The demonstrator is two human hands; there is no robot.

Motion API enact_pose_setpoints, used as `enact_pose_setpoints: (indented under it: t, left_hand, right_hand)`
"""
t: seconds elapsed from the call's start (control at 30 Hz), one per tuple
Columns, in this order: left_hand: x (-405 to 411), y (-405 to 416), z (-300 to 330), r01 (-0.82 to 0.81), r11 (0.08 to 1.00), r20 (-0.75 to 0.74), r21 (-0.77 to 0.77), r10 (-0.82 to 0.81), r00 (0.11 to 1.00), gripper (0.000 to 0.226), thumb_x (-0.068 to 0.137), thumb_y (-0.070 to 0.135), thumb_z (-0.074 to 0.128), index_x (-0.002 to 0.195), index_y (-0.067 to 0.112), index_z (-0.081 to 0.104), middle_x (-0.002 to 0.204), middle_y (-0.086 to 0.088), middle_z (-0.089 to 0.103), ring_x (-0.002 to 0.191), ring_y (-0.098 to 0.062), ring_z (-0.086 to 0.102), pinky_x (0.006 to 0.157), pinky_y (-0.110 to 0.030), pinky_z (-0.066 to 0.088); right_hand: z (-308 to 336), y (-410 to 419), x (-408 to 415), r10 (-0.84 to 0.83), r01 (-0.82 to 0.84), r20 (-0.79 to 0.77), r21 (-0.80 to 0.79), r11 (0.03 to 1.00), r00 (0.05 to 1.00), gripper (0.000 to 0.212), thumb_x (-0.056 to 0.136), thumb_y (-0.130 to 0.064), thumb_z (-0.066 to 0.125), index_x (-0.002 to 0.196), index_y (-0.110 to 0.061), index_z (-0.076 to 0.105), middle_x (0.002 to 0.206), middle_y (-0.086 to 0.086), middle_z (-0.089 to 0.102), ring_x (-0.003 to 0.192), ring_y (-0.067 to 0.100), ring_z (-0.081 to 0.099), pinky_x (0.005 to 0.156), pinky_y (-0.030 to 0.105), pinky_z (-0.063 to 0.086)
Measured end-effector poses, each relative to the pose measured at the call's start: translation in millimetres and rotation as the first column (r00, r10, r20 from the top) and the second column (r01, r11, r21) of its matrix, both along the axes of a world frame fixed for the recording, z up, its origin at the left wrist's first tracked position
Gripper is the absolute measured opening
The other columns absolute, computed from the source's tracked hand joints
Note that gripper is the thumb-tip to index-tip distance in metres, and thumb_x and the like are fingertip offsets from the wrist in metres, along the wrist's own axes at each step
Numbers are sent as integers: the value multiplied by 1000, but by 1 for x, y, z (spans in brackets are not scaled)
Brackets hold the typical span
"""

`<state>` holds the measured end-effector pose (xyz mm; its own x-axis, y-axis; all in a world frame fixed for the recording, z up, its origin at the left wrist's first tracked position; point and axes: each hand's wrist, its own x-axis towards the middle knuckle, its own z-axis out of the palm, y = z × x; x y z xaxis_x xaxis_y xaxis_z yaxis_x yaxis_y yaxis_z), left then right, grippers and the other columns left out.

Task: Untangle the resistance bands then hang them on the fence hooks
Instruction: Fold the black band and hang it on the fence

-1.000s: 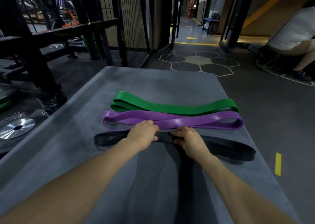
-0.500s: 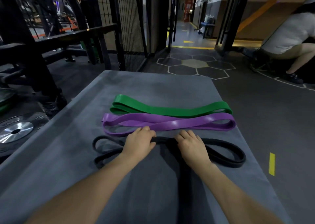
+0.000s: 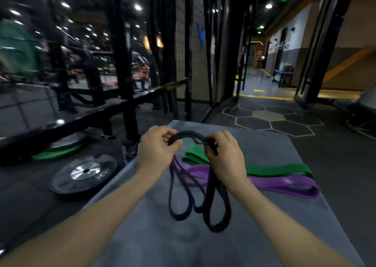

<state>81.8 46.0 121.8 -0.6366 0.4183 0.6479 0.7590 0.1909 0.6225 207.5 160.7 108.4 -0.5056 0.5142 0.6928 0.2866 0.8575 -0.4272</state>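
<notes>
head view: both hands are raised over the grey table (image 3: 264,151) and hold the black band (image 3: 215,212) between them. the left hand (image 3: 156,153) has its grip closed around one end of the top arc of the band, fingers curled and thumb pressing on it. the right hand (image 3: 225,157) has its grip closed around the other end, where some strands are bunched together. from the hands the band hangs down in two long loops, and their lower ends are near the table surface; i cannot tell if they touch it, because the picture is blurred there. the green band (image 3: 274,170) and the purple band (image 3: 284,183) lie flat on the table side by side, behind and to the right of the hands. on the left, on the floor, there is a weight plate (image 3: 84,173). a wire fence (image 3: 183,43) stands behind the table, but i cannot see its hooks clearly.

i judge that the untangling is mostly done, and the step in hand is to carry the first band to the fence. the next move calls for keeping the loops together so they do not catch the other bands, and for finding a free hook.
</notes>
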Motion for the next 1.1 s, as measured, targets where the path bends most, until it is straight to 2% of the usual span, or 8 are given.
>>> enact_pose_setpoints:
  t: [0.17,0.27,0.4,0.6,0.77,0.93,1.03,1.1]
  left_hand:
    - [-13,-74,51,-144,988,-57,46,147,988,12,73,23,77,73,24,65,68,12,58,61,1,53,61,-20,47]
    - [-24,-116,72,-193,979,-65,65,197,978,14,74,22,77,72,26,63,69,9,61,61,-1,55,56,-9,38]
    - [-37,-166,97,-276,947,-58,165,289,956,13,73,21,77,72,25,64,69,10,62,60,0,56,55,-4,39]
    - [-44,-227,128,-473,829,51,299,481,875,12,70,32,78,69,31,66,65,15,64,64,-4,62,66,-23,51]
    - [-54,-268,152,-612,719,52,330,634,772,14,70,39,77,76,27,71,66,15,62,67,-3,60,59,-15,40]
    - [-75,-291,180,-606,681,15,412,660,751,15,69,33,79,75,21,73,67,7,66,68,-10,64,71,-29,53]
    - [-85,-291,196,-612,672,58,417,653,755,12,71,30,78,71,23,68,64,11,63,65,-8,61,63,-26,51]
    - [-93,-287,203,-636,659,97,400,660,745,12,73,29,76,72,22,67,66,10,63,64,-7,58,54,-19,43]
  right_hand:
    - [40,-66,-45,182,-176,-65,90,980,981,23,80,-5,58,102,-4,53,106,12,50,100,32,47,69,36,39]
    - [60,-100,-67,262,-253,-108,90,963,959,17,88,-14,56,103,-6,52,107,10,51,97,29,50,68,38,43]
    - [91,-144,-98,359,-347,-165,97,933,919,15,91,-22,55,98,-10,50,103,6,50,92,26,50,71,36,41]
    - [126,-210,-138,514,-526,-289,38,849,808,12,90,-19,57,94,-9,52,93,-1,46,85,20,50,72,34,43]
    - [151,-254,-172,599,-632,-349,25,775,721,15,89,-20,59,100,-10,58,100,3,54,87,17,53,75,29,44]
    - [184,-279,-207,645,-680,-399,69,730,652,9,88,-18,59,95,-12,61,95,0,56,81,13,54,70,26,45]
    - [202,-283,-231,633,-657,-373,79,750,678,5,89,-18,59,92,-14,60,89,-3,53,78,9,50,63,20,37]
    - [208,-282,-244,618,-647,-376,60,760,691,4,89,-18,59,92,-15,60,89,-5,53,78,9,50,63,17,38]
